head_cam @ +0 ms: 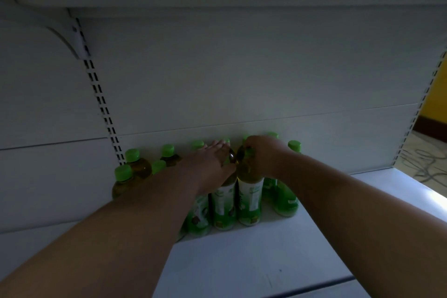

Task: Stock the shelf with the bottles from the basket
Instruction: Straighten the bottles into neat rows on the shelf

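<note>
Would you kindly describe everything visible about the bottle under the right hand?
The bottle stands upright on the white shelf, in the front row of the group. It looks like clear plastic holding amber liquid, with a green and white label round its lower body. The right hand covers its top, so the cap is hidden. Its left side sits against a neighbouring bottle.

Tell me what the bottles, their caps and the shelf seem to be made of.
Bottles: likely clear plastic, glossy; amber liquid shows through above printed green-and-white wrap labels. Caps: bright green, matte, probably plastic; any ribbing is too blurred to tell. Shelf: looks like painted sheet metal, smooth off-white, with slotted uprights on the back panel.
</note>
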A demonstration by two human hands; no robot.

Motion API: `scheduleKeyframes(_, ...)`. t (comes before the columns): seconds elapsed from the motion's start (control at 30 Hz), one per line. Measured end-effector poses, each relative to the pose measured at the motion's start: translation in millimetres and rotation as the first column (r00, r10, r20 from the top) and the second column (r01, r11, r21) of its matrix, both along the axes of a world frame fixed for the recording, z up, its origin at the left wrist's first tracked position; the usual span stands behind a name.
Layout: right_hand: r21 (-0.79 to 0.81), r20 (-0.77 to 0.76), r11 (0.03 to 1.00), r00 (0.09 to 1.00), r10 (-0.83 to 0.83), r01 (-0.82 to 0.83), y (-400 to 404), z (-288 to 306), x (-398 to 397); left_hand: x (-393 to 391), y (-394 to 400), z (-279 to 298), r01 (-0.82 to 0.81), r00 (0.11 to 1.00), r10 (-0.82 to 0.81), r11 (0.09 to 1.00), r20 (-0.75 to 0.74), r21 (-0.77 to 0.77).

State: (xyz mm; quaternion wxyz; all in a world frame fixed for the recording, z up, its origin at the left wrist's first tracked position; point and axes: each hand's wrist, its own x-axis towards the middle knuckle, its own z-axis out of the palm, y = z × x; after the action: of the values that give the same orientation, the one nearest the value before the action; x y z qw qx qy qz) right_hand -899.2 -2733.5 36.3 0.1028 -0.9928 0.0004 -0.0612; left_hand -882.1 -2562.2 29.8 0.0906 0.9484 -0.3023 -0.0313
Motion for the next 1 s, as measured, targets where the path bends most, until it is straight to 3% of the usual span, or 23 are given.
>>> scheduleKeyframes(0.1,0.116,0.065,0.993,0.997,-0.037,0.030,-17,11,-9,1,-3,3,-0.012,1.000,0.012,1.000,-0.007,0.021)
scheduleKeyframes(0.2,0.055,0.157,0.994,0.982,-0.102,0.095,-46,16,-15,1,-19,10,0.023,0.999,-0.023,1.000,0.046,0.004)
scheduleKeyframes(0.33,-0.013,0.111,0.995,0.989,-0.094,0.096,-63,3,-21,4,-49,11,0.092,0.995,-0.091,0.996,0.049,-0.010)
scheduleKeyframes(0.47,0.064,0.170,0.987,0.973,-0.155,0.146,-71,-4,-21,13,-59,-3,0.092,0.994,-0.097,0.992,0.055,0.089)
scheduleKeyframes(0.63,0.077,0.067,0.979,0.979,-0.193,0.188,-80,-9,-16,14,-61,-7,0.074,0.995,-0.081,0.991,0.063,0.107)
scheduleKeyframes(1.0,0.063,0.080,0.995,0.994,-0.080,0.075,-58,-8,-8,8,-60,-3,0.055,0.998,-0.057,0.997,0.039,0.056)
